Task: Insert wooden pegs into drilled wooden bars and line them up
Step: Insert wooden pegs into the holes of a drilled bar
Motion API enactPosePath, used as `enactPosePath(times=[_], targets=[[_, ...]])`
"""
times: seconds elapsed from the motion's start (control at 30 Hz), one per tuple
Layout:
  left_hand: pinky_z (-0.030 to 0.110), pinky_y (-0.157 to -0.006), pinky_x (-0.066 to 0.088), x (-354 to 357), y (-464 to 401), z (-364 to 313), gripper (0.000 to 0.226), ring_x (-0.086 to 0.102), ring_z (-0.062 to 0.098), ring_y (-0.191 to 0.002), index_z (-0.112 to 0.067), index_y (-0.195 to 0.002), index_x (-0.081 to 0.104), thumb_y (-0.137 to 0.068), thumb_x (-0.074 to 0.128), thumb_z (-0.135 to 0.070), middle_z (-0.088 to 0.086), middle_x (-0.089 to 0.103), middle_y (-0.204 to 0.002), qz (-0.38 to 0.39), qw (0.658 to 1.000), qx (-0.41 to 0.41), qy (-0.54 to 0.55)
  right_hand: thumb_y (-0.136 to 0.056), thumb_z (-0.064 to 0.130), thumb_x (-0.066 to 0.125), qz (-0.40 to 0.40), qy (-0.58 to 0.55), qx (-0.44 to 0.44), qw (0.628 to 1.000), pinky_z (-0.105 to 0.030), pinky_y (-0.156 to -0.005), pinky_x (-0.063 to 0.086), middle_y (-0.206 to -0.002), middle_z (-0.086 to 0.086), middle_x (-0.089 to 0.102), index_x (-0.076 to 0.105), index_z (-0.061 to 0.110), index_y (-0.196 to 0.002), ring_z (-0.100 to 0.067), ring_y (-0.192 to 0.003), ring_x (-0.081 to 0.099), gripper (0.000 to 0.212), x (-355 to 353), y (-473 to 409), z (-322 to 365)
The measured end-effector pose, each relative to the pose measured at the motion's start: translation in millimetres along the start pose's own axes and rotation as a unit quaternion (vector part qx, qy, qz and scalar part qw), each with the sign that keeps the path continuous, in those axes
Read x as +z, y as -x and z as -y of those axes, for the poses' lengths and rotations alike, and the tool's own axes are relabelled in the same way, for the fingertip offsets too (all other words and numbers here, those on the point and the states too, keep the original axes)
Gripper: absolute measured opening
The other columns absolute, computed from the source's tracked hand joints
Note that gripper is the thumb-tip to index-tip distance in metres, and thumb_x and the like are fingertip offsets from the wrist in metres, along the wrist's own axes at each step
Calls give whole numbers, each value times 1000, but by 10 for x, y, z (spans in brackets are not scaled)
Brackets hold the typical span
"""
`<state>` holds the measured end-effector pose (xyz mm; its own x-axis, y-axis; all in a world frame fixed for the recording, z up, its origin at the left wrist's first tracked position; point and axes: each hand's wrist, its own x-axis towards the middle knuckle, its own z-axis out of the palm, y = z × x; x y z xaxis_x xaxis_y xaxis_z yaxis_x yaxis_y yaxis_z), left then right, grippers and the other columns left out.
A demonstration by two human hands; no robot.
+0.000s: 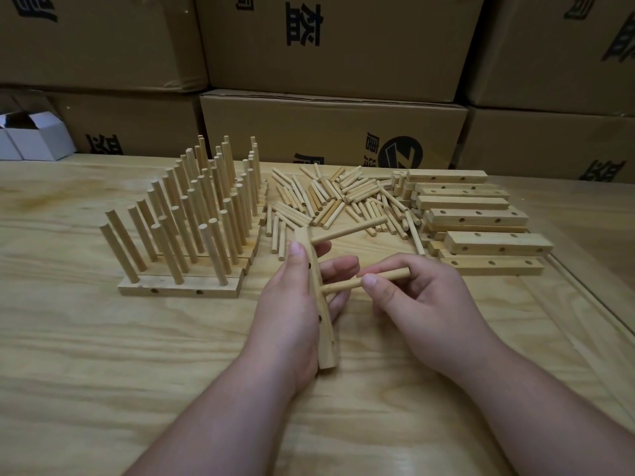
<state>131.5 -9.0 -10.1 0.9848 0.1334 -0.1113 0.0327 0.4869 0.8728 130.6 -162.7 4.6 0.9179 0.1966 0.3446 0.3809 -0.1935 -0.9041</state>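
Both forearms are reaching in over the near edge of the bench, meeting around one drilled bar held upright-ish above the middle of the surface. One peg is already sitting in the bar's upper hole, sticking out to the right, and a second peg is going into the next hole down — at least one more hole is showing empty below it.

Judging by the layout, the job is looking well underway: a block of finished bars, pegs standing up, is lined up toward the left side of the bench. Plenty is remaining, though — a loose heap of pegs is lying at the far middle, and a stack of empty bars is waiting toward the right edge.

As for the grip, the left hand is wrapping the bar, thumb along its near face and fingers curled behind. The right hand is pinching the second peg between thumb and fingers, its tip meeting the bar.
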Motion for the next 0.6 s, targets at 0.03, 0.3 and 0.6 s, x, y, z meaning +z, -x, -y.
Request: enactPosePath(times=[0.03, 0.3, 0.6], targets=[[43, -95, 56, 0, 0, -1, 47, 76, 23, -98, -19, -114, 68, -107, 34, -51, 9, 79, -97, 1, 1000, 0, 0, -89, 12, 72, 1, -3, 1, 1000, -15, -60, 47, -62, 13, 67, 74, 19, -86, -5, -61, 61, 8, 0, -3, 0], [39, -92, 55, -4, 0, 2, 45, 76, 19, -98, -20, -118, 64, -108, 31, -50, 6, 80, -100, 12, 1000, 8, -19, -80, 31, 73, 13, -53, 50, 997, -18, -61, 49, -59, -1, 66, 76, 15, -91, -10, -60, 64, 19, -52, -33, -43], [41, -96, 54, 12, 28, -15, 43, 76, 18, -100, -18, -119, 61, -109, 31, -47, 6, 79, -102, 17, 1000, 10, -18, -79, 32, 72, 39, -79, 75, 993, -18, -66, 50, -62, -4, 67, 77, 16, -92, -12, -64, 65, 21, -96, -51, -59]])
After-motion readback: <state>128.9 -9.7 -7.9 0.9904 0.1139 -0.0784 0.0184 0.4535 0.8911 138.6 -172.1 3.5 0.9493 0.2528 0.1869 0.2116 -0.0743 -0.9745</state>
